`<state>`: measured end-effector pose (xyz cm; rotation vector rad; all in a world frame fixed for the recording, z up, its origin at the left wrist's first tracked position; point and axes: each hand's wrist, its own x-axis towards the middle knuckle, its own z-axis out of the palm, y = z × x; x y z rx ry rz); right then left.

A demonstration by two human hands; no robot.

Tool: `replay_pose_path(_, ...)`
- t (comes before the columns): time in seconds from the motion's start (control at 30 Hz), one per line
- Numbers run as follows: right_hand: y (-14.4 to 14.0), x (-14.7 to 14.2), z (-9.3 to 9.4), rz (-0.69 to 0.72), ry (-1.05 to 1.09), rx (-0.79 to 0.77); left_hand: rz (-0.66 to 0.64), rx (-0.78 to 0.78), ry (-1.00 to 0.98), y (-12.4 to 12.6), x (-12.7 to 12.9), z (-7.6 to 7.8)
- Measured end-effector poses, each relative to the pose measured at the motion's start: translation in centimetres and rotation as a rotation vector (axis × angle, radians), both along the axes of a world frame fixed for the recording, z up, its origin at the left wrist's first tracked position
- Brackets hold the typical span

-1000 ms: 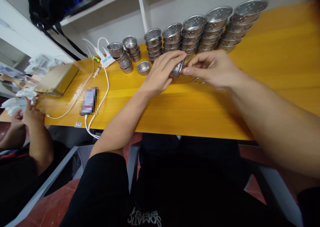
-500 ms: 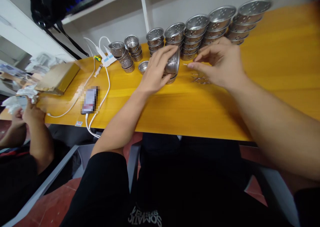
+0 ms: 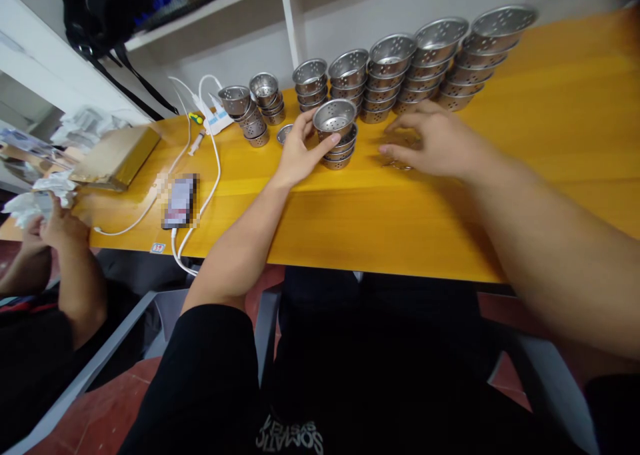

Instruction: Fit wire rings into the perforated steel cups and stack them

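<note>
A perforated metal cup (image 3: 336, 118) sits upright at the top of a short stack of similar cups (image 3: 339, 156). My left hand (image 3: 301, 151) grips this top cup from its left side, thumb at the front and fingers behind. To the right, over a small pile of thin metal pieces (image 3: 400, 161), hovers my right hand (image 3: 435, 138), its thumb and fingers apart. I see nothing between those fingers. The hand partly covers the pile, and the pieces are too small to name.
Several stacks of perforated cups (image 3: 393, 55) stand in a row along the back. At left lie a phone (image 3: 180, 200) with white cables, a power strip (image 3: 218, 118), a syringe (image 3: 197, 144) and a cardboard box (image 3: 117, 158). Another person's hands (image 3: 63, 225) hold something at far left.
The cup in my left hand has gone from tilted to upright on the stack. My right hand's pinch on a thin piece has opened, and the hand is slightly lower.
</note>
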<state>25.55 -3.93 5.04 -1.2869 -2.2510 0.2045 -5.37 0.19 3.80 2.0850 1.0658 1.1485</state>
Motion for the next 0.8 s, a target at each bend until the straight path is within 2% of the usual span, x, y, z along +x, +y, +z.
replay_pose_path(0.07,-1.2,-1.2,0.7,0.028,0.128,0.015,-0.042,0.004,0.001,-0.2,0.2,0.0)
replay_pose_path(0.13,-2.2,-2.3,1.2,0.121,0.22,0.002,-0.056,0.016,0.001,-0.3,0.2,-0.1)
replay_pose_path(0.27,-3.1,-4.0,1.5,0.247,0.265,-0.031,-0.086,-0.017,-0.028,-0.2,0.1,-0.3)
replay_pose_path(0.37,-3.1,-4.4,1.4,0.26,0.261,0.003,-0.13,-0.052,-0.082,-0.2,0.0,-0.4)
replay_pose_path(0.47,-3.0,-4.4,1.3,0.261,0.267,0.028,-0.119,-0.089,-0.055,-0.1,0.1,-0.4)
replay_pose_path(0.8,-2.8,-4.7,1.2,0.222,0.243,0.07,-0.13,-0.087,-0.029,-0.1,0.3,-0.7)
